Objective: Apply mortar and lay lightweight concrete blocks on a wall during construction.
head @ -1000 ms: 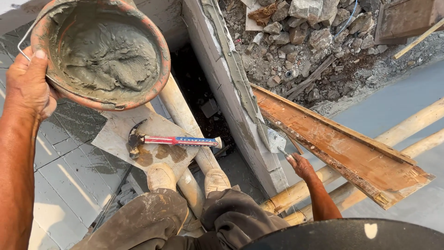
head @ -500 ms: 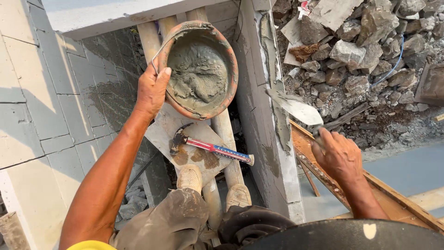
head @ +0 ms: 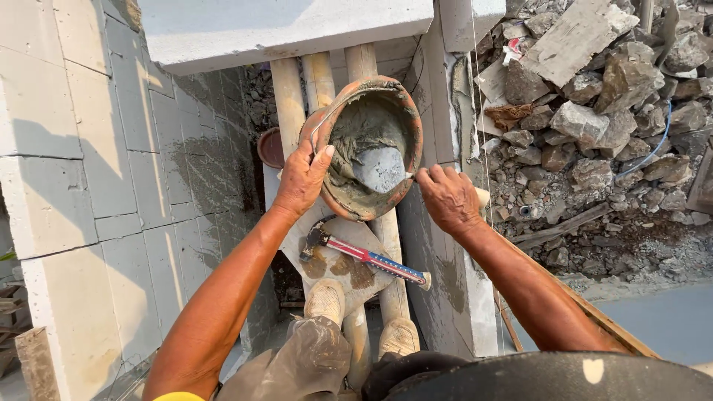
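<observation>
"What was biggest?"

"The pale block wall (head: 96,186), flat and smooth. Then the round orange bucket (head: 371,145) of wet grey mud, tipped over the poles (head: 319,82)."

"Who held it?"

"The left hand (head: 301,178) clenched its rim. The right hand (head: 445,197) gripped a trowel (head: 379,169) inside. The bucket could have slipped and spilled on the hammer (head: 368,258)."

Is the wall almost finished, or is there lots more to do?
Done: many grey blocks are stacked with mortar joints. In hand: the left hand tilts the mortar bucket, and the right hand scoops with a trowel. Left: mortar remains in the bucket; the hammer lies unused on a board.
</observation>
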